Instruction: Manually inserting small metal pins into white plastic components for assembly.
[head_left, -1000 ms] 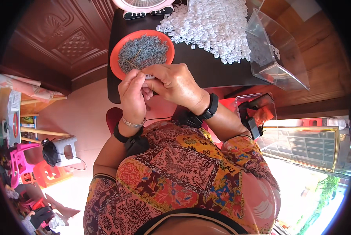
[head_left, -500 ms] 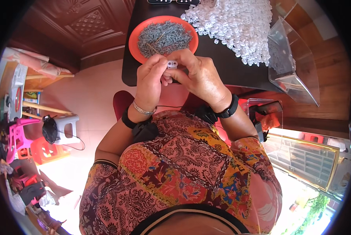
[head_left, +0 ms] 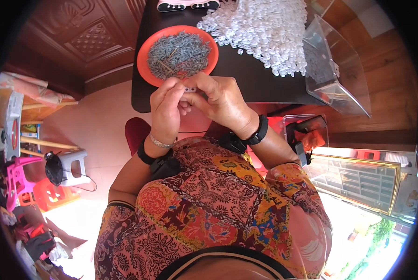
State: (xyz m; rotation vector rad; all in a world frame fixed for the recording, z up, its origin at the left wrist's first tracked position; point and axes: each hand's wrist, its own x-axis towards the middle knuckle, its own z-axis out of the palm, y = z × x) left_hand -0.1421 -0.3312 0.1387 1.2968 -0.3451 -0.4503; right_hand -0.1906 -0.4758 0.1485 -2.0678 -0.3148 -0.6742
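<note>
A small white plastic piece with two dark holes is pinched between my two hands, just off the near edge of the black table. My left hand has its thumb and fingers closed on the piece's left side. From the right, my right hand grips it between thumb and forefinger. Beyond my hands stands an orange plate full of small grey screw-like pieces, with thin brown sticks lying on them. Whether a grey piece is in my fingers is hidden.
A large heap of similar white pieces covers the table's far right. Beside it, a clear plastic container leans at the edge. Pink shoes with black soles are at the back. Stools stand on the floor at left.
The view has shifted, so the table and plate sit farther left. My hands stay together on the white piece, which has turned so less of its face shows.
</note>
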